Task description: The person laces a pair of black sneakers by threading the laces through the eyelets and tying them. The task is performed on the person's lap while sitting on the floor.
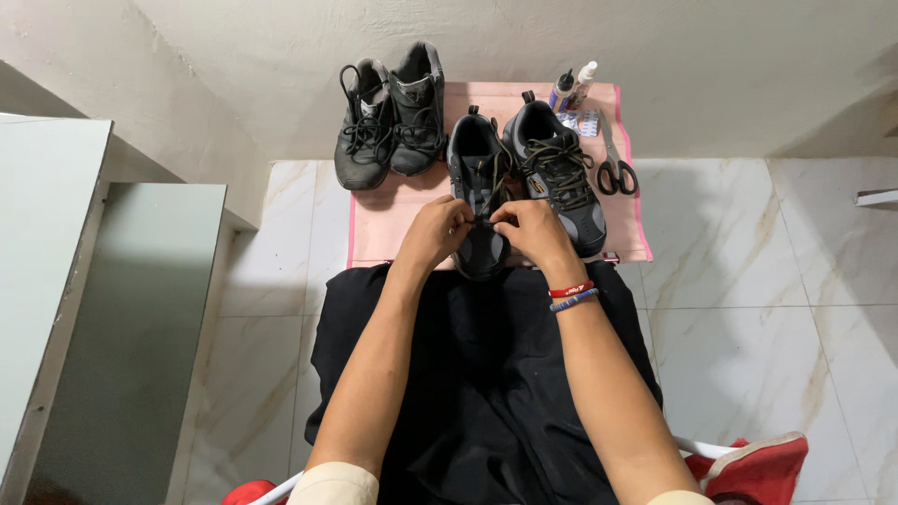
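The left hand (436, 231) and the right hand (530, 230) meet over the laces (487, 183) of a dark shoe (477, 187), each with fingers pinched shut on a strand of lace just above the shoe's toe end. The right wrist wears two thin bands (572, 295), one red and one blue.

The shoe lies on a pink mat (393, 220) spread on the marble floor (748, 262), near the mat's near edge and about midway across it. Its long axis runs from the near edge toward the far edge, with the toe pointing back at the person and the heel, with its pull loop, pointing at the wall. It is black and dark grey, with a padded collar and olive-brown laces that run loosely up the tongue; the toe is partly hidden by the hands.

Its partner shoe (559, 173), same colours with a lighter grey side panel, lies just to the right, touching or nearly touching it, and is angled a little so that its toe swings toward the mat's right edge. A second pair of black shoes (391, 117) with black laces sits at the mat's far left corner, partly off the mat. Scissors (613, 159) with black handles lie along the right edge, and two small bottles (572, 89) stand at the far right corner beside a blister pack (586, 122). The person's lap is covered in black cloth (477, 374).
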